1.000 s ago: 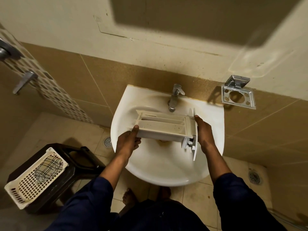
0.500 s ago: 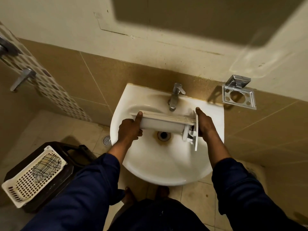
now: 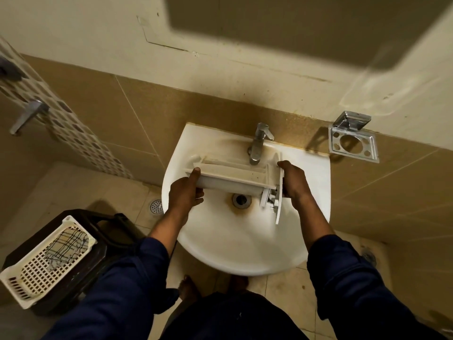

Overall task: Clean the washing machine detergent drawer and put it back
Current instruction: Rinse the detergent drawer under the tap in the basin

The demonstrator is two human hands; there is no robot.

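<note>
The white detergent drawer (image 3: 235,176) is held across the white sink (image 3: 220,249), just under the steel tap (image 3: 259,143). It lies sideways and is tilted, its open compartments facing away from me towards the wall. My left hand (image 3: 185,195) grips its left end, thumb on the upper rim. My right hand (image 3: 293,182) holds the right end behind the flat front panel (image 3: 279,192). The drain (image 3: 241,200) shows below the drawer, ringed by a brown stain.
A chrome holder (image 3: 353,141) is fixed to the wall right of the sink. At lower left a white perforated basket (image 3: 46,263) with a checked cloth sits on a dark stool (image 3: 107,231). A floor drain (image 3: 155,206) lies left of the sink.
The drawer has been lifted towards the tap and tipped away from me, so its compartments now face the wall. Both hands kept their grip.
</note>
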